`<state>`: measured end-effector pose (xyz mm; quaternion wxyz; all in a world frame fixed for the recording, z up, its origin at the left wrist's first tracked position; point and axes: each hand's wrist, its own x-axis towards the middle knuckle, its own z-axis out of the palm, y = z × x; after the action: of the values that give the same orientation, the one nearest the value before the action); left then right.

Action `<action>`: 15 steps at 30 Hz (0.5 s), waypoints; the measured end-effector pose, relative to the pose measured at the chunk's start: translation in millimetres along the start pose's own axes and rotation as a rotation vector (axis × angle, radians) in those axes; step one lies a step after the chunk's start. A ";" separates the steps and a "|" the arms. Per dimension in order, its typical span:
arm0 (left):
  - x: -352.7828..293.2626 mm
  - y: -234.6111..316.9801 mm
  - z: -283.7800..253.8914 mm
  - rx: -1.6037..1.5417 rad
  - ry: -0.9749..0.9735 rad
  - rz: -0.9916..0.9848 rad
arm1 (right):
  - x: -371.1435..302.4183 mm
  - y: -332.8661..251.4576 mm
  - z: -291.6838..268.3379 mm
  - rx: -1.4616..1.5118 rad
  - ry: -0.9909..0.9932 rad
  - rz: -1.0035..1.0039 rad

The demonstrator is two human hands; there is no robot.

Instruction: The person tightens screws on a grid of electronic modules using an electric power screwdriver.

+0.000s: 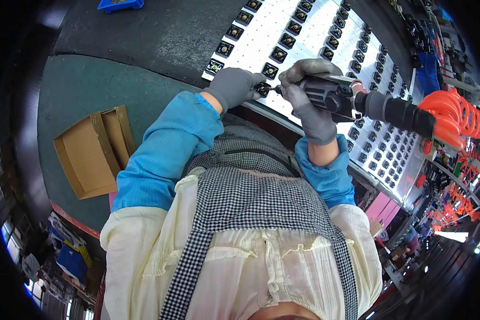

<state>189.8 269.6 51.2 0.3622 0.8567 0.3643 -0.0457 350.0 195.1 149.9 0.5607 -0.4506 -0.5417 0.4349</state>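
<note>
My gloved left hand [232, 89] is closed at the near edge of a white perforated panel [258, 36]. Its fingers pinch a small black square part [261, 89]. My gloved right hand [313, 101] wraps around a black power screwdriver [325, 96], which lies sideways with its bit pointing left. The bit reaches the black part between my hands; whether it sits in a screw is too small to tell. Rows of similar black square parts [278, 54] with brass-coloured centres stand on the panel. Nearest my left hand is a part with white marks [214, 66] at the panel's corner.
An orange coiled hose [453, 118] hangs at the right, near the screwdriver's rear end. Open cardboard boxes [88, 154] lie on the green tabletop [64, 90] at left. A blue tray [120, 5] sits at the far left. Pink blocks [381, 208] are below the panel's right side.
</note>
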 end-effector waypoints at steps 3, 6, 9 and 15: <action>-0.7 1.0 -0.5 -0.005 -0.012 0.004 | -1.1 1.0 2.7 0.057 0.045 0.000; -0.5 -4.2 3.5 -0.023 0.013 0.017 | 1.4 -1.1 3.8 0.067 0.078 0.019; 0.1 -6.0 4.3 -0.038 0.036 0.050 | 2.0 2.5 5.7 0.015 0.063 0.000; -0.8 -4.6 1.1 -0.002 0.027 0.045 | 1.6 14.9 2.6 0.042 -0.005 -0.065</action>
<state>186.4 270.6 48.0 0.3591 0.8649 0.3499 -0.0256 347.5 200.0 135.7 0.5824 -0.4200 -0.5483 0.4288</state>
